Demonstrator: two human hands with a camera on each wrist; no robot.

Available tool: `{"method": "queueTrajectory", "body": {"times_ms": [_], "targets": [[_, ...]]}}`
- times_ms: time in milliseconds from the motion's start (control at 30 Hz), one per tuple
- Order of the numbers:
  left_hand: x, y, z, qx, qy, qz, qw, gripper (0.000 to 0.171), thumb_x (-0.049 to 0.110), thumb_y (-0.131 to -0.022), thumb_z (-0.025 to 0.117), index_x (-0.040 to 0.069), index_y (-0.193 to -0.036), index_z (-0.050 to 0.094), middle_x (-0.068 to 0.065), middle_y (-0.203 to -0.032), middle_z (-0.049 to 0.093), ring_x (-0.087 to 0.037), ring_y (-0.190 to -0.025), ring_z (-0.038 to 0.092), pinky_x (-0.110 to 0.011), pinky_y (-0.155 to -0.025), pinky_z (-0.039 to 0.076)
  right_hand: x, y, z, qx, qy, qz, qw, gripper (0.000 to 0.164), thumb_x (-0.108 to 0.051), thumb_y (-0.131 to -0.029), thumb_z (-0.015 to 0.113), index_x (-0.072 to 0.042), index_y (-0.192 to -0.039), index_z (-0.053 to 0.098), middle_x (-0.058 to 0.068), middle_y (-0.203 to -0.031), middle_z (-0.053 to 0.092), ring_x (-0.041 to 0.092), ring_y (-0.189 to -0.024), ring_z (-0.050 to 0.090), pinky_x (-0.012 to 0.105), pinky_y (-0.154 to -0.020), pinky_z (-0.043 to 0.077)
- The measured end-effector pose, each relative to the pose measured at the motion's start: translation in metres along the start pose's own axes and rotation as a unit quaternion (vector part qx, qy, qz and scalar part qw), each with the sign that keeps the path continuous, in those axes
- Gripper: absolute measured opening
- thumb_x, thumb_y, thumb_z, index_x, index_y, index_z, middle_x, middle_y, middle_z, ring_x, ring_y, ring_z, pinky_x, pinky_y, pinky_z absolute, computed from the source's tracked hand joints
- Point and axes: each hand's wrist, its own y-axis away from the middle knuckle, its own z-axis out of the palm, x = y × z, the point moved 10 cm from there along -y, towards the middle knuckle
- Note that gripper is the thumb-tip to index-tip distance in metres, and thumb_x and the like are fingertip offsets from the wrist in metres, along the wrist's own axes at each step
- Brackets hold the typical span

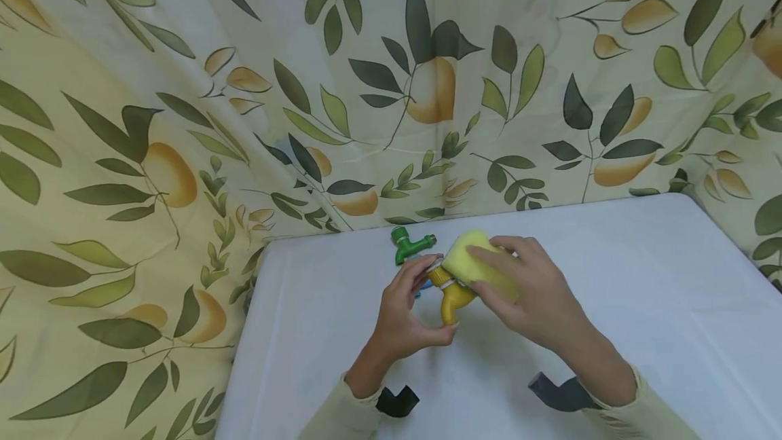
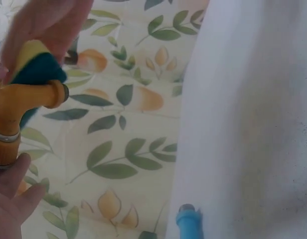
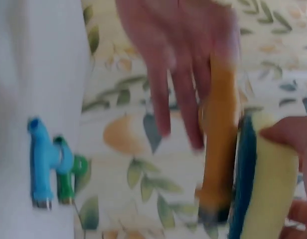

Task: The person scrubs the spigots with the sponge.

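Note:
Between the thumb and fingers of my left hand (image 1: 400,321) is a yellow plastic water tap (image 1: 455,299), pinched by its two ends above the table. My right hand (image 1: 544,294) grips a sponge (image 1: 473,260), soft yellow on one side. The dark green scouring side (image 2: 41,69) faces the tap in the left wrist view. In the right wrist view the sponge lies right along the tap's body, which is blurred there. Behind the left hand, a green tap (image 1: 412,244) and a mostly hidden blue tap (image 3: 41,164) lie on the table.
A white-covered table (image 1: 641,290) spreads under both hands. Its far edge meets a leaf-and-fruit patterned curtain (image 1: 379,87), which also hangs along the left side. Dark wrist straps (image 1: 397,402) show near both sleeves.

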Motion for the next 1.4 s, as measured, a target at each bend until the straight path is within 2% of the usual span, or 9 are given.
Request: {"method": "queueTrajectory", "body": {"times_ms": [133, 333, 467, 567, 700, 933, 1067, 1267, 1400], "targets": [[-0.001, -0.001, -0.001, 0.005, -0.013, -0.008, 0.9999, 0.096, 0.001, -0.066, 0.090, 0.006, -0.149, 0.042, -0.015, -0.147, 0.051, -0.026, -0.134, 0.056, -0.036, -0.110, 0.049, -0.011, 0.003, 0.006, -0.035, -0.016, -0.037, 0.999, 0.051, -0.032, -0.078, 0.082, -0.027, -0.128, 0.071, 0.003, -0.123, 0.065, 0.018, -0.110, 0.058, 0.038, -0.076, 0.060], [-0.007, -0.001, -0.003, 0.013, -0.002, -0.025, 0.9996, 0.097, -0.001, -0.065, 0.091, 0.006, -0.148, 0.042, -0.015, -0.148, 0.050, -0.026, -0.135, 0.055, -0.036, -0.111, 0.047, 0.001, -0.001, 0.003, -0.005, 0.000, -0.002, 1.000, 0.049, -0.027, -0.076, 0.084, -0.022, -0.124, 0.073, 0.008, -0.121, 0.064, 0.023, -0.110, 0.057, 0.043, -0.076, 0.059], [-0.007, -0.001, -0.003, 0.010, -0.005, -0.026, 0.9996, 0.097, -0.002, -0.064, 0.091, 0.000, -0.147, 0.043, -0.019, -0.147, 0.050, -0.029, -0.134, 0.056, -0.038, -0.111, 0.047, -0.008, 0.002, 0.011, -0.033, -0.021, -0.026, 0.999, 0.052, -0.028, -0.079, 0.083, -0.025, -0.129, 0.071, 0.006, -0.125, 0.064, 0.021, -0.114, 0.058, 0.042, -0.080, 0.061], [-0.001, -0.003, -0.005, 0.014, -0.009, -0.035, 0.9993, 0.094, -0.005, -0.062, 0.091, -0.005, -0.144, 0.045, -0.023, -0.144, 0.052, -0.030, -0.133, 0.057, -0.040, -0.110, 0.048, -0.008, 0.006, 0.008, -0.033, -0.023, -0.037, 0.999, 0.050, -0.029, -0.077, 0.084, -0.026, -0.125, 0.073, 0.003, -0.122, 0.065, 0.018, -0.112, 0.059, 0.038, -0.076, 0.061], [0.018, -0.009, -0.009, 0.012, -0.004, -0.031, 0.9995, 0.086, -0.007, -0.064, 0.088, -0.011, -0.139, 0.046, -0.026, -0.140, 0.054, -0.031, -0.131, 0.058, -0.042, -0.109, 0.048, 0.000, 0.001, 0.006, -0.008, -0.016, -0.008, 1.000, 0.048, -0.029, -0.077, 0.084, -0.023, -0.124, 0.073, 0.006, -0.122, 0.065, 0.020, -0.111, 0.058, 0.040, -0.076, 0.059], [-0.007, -0.002, -0.005, 0.013, 0.000, -0.021, 0.9997, 0.092, -0.001, -0.067, 0.088, 0.005, -0.147, 0.044, -0.015, -0.146, 0.053, -0.025, -0.134, 0.057, -0.035, -0.111, 0.047, -0.022, 0.001, 0.006, -0.050, -0.054, -0.068, 0.995, 0.047, -0.025, -0.074, 0.083, -0.027, -0.120, 0.075, -0.001, -0.121, 0.066, 0.015, -0.109, 0.059, 0.033, -0.076, 0.060], [-0.008, -0.003, -0.007, 0.015, 0.011, -0.032, 0.9993, 0.094, -0.002, -0.065, 0.090, 0.004, -0.147, 0.044, -0.015, -0.147, 0.052, -0.026, -0.135, 0.056, -0.034, -0.112, 0.046, -0.014, -0.003, 0.002, -0.033, -0.025, -0.049, 0.998, 0.045, -0.030, -0.075, 0.082, -0.026, -0.119, 0.075, 0.001, -0.119, 0.066, 0.016, -0.108, 0.059, 0.034, -0.072, 0.060], [0.004, -0.006, -0.007, 0.014, -0.007, -0.024, 0.9996, 0.092, -0.005, -0.062, 0.090, -0.006, -0.143, 0.045, -0.024, -0.143, 0.053, -0.031, -0.132, 0.057, -0.039, -0.111, 0.048, -0.022, -0.001, 0.010, -0.063, -0.034, -0.078, 0.994, 0.046, -0.033, -0.079, 0.081, -0.028, -0.124, 0.073, 0.002, -0.124, 0.066, 0.017, -0.111, 0.060, 0.037, -0.079, 0.061], [0.018, -0.010, -0.012, 0.016, 0.005, -0.027, 0.9995, 0.088, -0.009, -0.063, 0.088, -0.012, -0.139, 0.046, -0.028, -0.140, 0.053, -0.032, -0.131, 0.058, -0.042, -0.109, 0.048, -0.010, -0.002, 0.002, -0.027, -0.004, -0.057, 0.998, 0.040, -0.034, -0.078, 0.078, -0.025, -0.117, 0.076, 0.003, -0.116, 0.066, 0.015, -0.102, 0.059, 0.035, -0.069, 0.059]]}}
